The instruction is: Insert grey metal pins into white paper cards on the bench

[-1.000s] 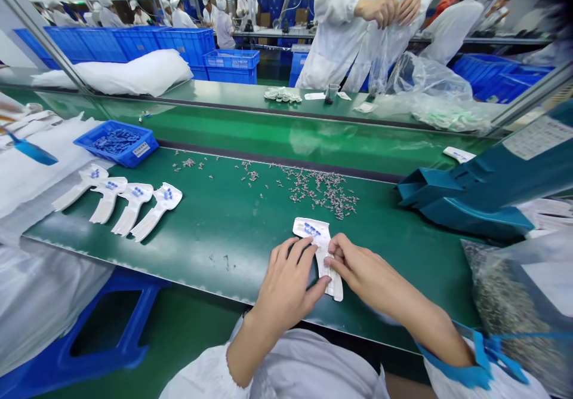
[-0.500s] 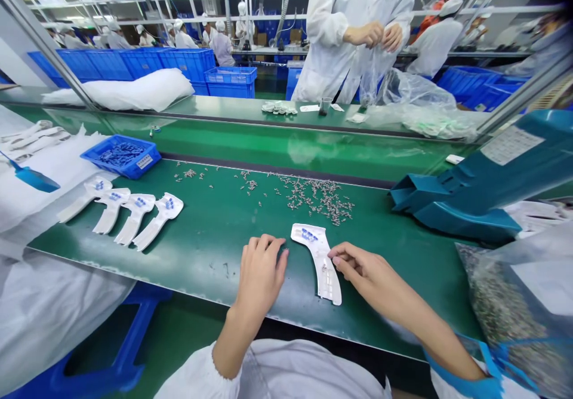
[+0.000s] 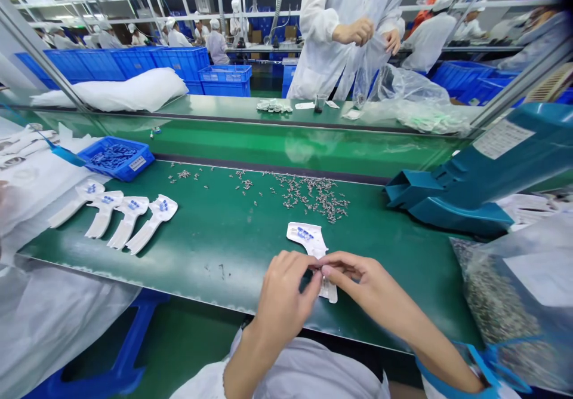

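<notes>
A white curved plastic housing (image 3: 308, 236) with blue pieces in its wide end lies on the green bench in front of me. Over its narrow part, my left hand (image 3: 289, 285) and my right hand (image 3: 353, 273) meet at the fingertips. Both hands are closed in a pinch; whatever they hold is too small or too hidden to name. The fingers cover the housing's middle. Just beyond it, many tiny metal parts (image 3: 320, 196) lie scattered. Several similar housings (image 3: 153, 223) with blue pieces stand in a row on the left.
A blue tray (image 3: 134, 169) of small blue parts sits at the back left. To the right are a teal plastic chute (image 3: 465, 214) and a clear bag (image 3: 505, 303) of small metal parts. Across the bench, a co-worker's hands (image 3: 360, 31) hold clear plastic.
My left hand has moved right, over the housing, and its fingertips now meet those of my right hand. The view has shifted slightly. At the left, a blue strap-like item has shifted toward the tray.
</notes>
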Available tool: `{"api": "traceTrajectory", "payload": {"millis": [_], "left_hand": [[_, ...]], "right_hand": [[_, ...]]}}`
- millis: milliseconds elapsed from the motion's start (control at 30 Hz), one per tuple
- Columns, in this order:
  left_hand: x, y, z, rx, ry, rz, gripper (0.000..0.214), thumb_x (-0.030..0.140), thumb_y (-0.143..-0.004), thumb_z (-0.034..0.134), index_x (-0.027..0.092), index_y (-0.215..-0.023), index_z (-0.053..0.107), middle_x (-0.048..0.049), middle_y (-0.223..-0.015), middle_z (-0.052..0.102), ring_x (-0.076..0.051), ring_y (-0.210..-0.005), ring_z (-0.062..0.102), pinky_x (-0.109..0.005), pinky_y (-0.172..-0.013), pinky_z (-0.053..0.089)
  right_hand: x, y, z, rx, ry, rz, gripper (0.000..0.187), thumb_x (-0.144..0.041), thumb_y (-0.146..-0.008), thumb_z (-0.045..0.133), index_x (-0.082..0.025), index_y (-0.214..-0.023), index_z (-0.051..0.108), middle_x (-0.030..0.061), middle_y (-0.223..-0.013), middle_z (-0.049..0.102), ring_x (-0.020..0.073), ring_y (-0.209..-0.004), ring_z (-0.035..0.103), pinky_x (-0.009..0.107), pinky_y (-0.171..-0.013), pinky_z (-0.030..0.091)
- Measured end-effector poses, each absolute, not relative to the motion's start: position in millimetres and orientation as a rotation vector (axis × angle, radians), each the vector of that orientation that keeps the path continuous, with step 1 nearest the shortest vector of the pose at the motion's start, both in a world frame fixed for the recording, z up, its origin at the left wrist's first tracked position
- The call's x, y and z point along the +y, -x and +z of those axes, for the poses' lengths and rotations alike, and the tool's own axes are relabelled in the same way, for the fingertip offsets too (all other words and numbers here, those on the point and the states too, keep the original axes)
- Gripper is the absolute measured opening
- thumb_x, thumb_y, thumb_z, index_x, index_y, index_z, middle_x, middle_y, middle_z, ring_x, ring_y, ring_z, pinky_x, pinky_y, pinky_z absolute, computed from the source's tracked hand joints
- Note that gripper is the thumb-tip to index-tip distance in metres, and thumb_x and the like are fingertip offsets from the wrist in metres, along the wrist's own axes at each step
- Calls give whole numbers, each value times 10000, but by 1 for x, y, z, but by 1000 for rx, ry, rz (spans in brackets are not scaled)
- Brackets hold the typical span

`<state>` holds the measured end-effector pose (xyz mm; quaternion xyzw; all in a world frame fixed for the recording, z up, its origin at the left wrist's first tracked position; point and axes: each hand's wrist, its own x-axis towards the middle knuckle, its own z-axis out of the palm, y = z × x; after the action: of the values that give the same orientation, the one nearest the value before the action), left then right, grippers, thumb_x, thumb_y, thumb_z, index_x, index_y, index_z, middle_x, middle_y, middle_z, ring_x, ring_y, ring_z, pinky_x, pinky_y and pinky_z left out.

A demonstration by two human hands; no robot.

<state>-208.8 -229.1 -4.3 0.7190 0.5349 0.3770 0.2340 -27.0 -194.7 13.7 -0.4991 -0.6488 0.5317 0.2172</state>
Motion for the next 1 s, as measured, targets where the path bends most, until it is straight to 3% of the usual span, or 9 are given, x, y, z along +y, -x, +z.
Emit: {"api": "traceTrajectory", "payload": {"millis": [167,400,633,800,1000], "left_hand": [[-230,198,-6,1414,-1957,1130,93,183,-941,583,209,-1026,614,-26,-903,679,-184,-834,585,-306,-746,458],[-232,199,-2,1301,-1880,1208,135,163,-966,546,213,-1076,606,-27,-939,673,-172,-840,584,-297,-760,454],[-229,205,0,1286,-1967,1160,176,148,-963,536,234,-1110,580,-14,-984,680,-179,-871,585,-305,-790,461],[-223,209,-6,1415,-2011,1045,217,188,-960,548,223,-1175,545,-43,-1098,654,-209,-985,584,-354,-857,471],[-229,199,-19,1610,-2070,827,371,309,-822,745,230,-1141,574,-50,-1200,645,-284,-1112,547,-448,-907,460]], "right_hand": [[-194,26,10,-1651,1315,1552,322,-516,-878,638,-212,-974,687,48,-919,715,201,-857,646,303,-776,500],[-195,24,9,-1480,1236,1655,336,-528,-845,686,-195,-881,653,-7,-701,614,125,-660,556,240,-626,464],[-194,25,12,-1412,1227,1716,343,-507,-788,752,-200,-903,653,17,-830,653,148,-771,615,265,-726,510],[-193,17,16,-1632,1305,1612,344,-506,-860,664,-210,-1032,696,67,-973,684,194,-883,641,308,-803,519],[-191,7,14,-1768,1468,1409,266,-470,-890,608,-217,-926,680,53,-925,713,210,-856,664,316,-783,511]]}}
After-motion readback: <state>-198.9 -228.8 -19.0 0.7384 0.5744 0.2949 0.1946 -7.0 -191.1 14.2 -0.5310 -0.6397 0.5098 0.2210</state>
